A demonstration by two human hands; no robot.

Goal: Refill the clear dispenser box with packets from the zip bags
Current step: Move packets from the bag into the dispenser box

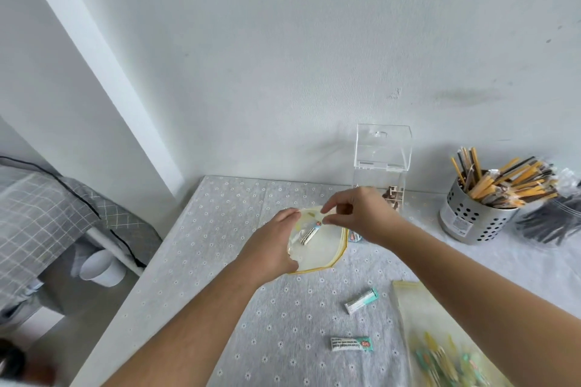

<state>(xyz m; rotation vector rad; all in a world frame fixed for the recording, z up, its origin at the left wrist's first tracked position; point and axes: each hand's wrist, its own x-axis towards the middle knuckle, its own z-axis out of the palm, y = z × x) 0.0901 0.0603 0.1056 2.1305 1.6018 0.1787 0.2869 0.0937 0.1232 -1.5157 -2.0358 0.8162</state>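
Observation:
My left hand grips the left side of a clear zip bag with a yellow edge, held just above the table. One packet shows inside it. My right hand pinches the bag's top edge. The clear dispenser box stands upright by the wall behind my right hand, its lid raised, with a few brown packets at its bottom. Two teal-and-white packets lie loose on the cloth. A second zip bag holding several packets lies at the lower right, partly under my right forearm.
A perforated metal holder full of wrapped sticks stands at the right, with a dark bundle beside it. Another packet peeks out under my right wrist. The table's left edge drops to a checked cushion and white cups below.

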